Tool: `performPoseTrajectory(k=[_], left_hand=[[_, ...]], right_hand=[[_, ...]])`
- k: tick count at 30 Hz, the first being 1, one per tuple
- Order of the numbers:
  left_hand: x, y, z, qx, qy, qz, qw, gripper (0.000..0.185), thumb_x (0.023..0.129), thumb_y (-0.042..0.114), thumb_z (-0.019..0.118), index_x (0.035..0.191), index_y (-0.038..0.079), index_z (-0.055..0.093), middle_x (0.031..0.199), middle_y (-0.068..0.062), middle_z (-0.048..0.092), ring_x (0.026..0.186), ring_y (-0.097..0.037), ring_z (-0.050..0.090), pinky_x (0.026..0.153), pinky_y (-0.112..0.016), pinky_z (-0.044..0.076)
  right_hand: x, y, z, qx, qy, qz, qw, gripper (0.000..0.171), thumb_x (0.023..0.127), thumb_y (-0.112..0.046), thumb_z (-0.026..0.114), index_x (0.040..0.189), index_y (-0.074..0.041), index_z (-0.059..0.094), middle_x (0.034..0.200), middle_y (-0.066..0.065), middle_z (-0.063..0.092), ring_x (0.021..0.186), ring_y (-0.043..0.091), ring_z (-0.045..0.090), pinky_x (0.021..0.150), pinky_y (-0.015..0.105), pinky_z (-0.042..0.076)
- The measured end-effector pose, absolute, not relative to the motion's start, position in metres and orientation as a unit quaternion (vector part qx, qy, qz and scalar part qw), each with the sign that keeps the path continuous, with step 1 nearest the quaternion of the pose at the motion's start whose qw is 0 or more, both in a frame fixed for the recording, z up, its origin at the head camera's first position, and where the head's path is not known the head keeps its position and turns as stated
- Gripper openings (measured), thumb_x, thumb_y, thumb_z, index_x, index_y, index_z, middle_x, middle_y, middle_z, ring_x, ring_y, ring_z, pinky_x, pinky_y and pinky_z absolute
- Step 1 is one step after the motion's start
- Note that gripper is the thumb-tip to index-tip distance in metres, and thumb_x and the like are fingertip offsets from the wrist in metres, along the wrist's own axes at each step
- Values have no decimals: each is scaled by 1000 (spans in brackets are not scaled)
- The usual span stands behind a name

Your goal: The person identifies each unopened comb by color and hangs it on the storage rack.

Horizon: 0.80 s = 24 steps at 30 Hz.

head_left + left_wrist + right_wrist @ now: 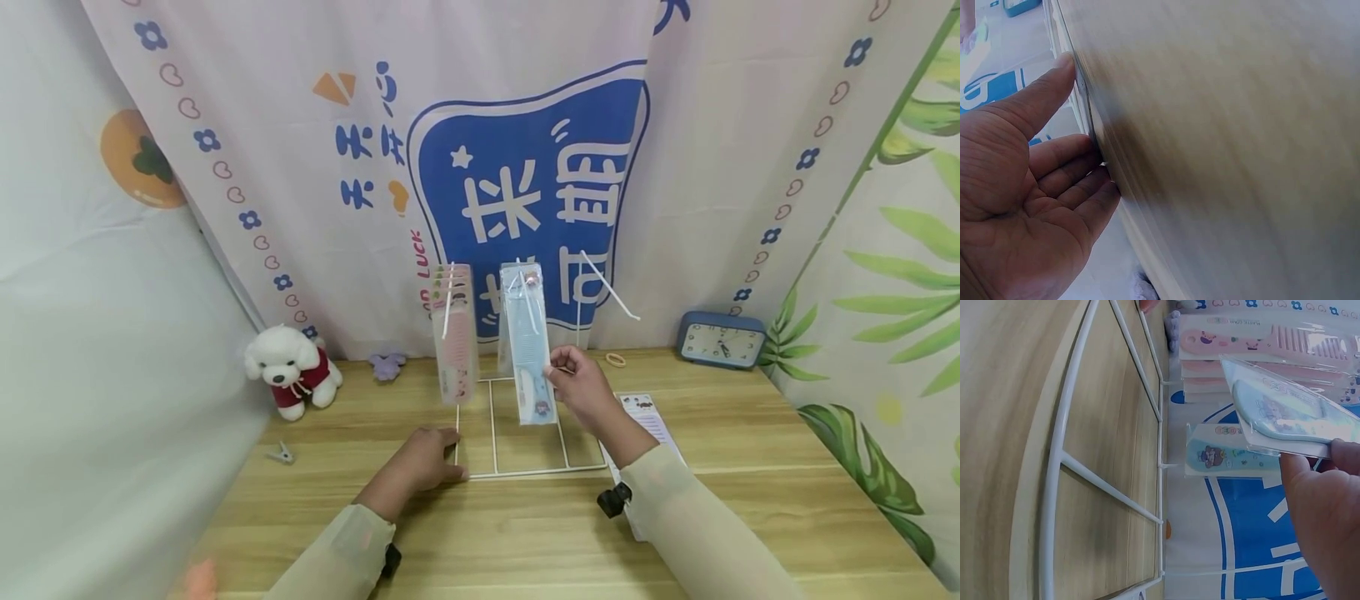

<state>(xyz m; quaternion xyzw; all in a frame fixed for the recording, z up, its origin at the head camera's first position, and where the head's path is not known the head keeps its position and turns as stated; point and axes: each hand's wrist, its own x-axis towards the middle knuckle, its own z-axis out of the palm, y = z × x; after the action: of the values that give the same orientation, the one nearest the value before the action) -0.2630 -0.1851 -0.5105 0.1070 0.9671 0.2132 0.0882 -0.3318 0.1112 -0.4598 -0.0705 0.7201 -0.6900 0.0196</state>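
My right hand (588, 396) pinches the side edge of a blue comb (530, 354) in a clear package, up at the middle prong of a white wire display rack (525, 473). In the right wrist view this package tilts in front of another packaged blue comb (1213, 456) that hangs behind it. Several packaged pink combs (453, 350) hang on the prong to the left. My left hand (422, 460) rests on the table at the rack's front left corner, thumb and fingers spread and touching the base. A bare prong (611, 287) sticks out at the right.
A white toy dog (288, 367) in red, a grey clip (282, 453) and a purple item (386, 366) lie left. Right of the rack are a printed card (652, 421), a small ring (615, 360) and a blue clock (722, 340). A printed curtain hangs behind the table.
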Motion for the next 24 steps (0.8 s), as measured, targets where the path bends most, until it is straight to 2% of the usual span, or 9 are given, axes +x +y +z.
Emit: performPoseTrajectory(k=[8, 14, 19, 24], left_hand=[[-264, -184, -512, 100, 967, 214, 98, 72, 91, 33, 91, 151, 3, 64, 160, -17, 59, 149, -43, 55, 124, -57, 47], [-265, -186, -513, 102, 967, 213, 97, 73, 91, 33, 91, 151, 3, 63, 162, -16, 58, 150, -43, 54, 125, -56, 45], [-265, -186, -514, 103, 967, 212, 99, 73, 91, 33, 91, 152, 3, 63, 163, -15, 57, 151, -43, 53, 126, -56, 45], [-265, -184, -512, 99, 967, 214, 98, 73, 91, 34, 91, 152, 3, 63, 162, -16, 58, 150, -42, 54, 126, -56, 45]], right_hand=[[-344, 110, -462, -84, 730, -678, 22, 18, 107, 0, 63, 125, 2, 58, 109, 8, 61, 99, 17, 63, 81, 33, 63], [-353, 106, -460, -112, 760, -640, 16, 17, 108, -1, 62, 125, 4, 61, 116, 17, 64, 107, 26, 68, 96, 51, 64], [-359, 101, -460, -118, 772, -624, 9, 17, 107, 1, 62, 123, 6, 63, 121, 22, 67, 117, 35, 70, 100, 46, 66], [-365, 98, -458, -115, 786, -608, 15, 17, 109, -4, 62, 125, 1, 63, 124, 20, 68, 123, 38, 69, 107, 54, 62]])
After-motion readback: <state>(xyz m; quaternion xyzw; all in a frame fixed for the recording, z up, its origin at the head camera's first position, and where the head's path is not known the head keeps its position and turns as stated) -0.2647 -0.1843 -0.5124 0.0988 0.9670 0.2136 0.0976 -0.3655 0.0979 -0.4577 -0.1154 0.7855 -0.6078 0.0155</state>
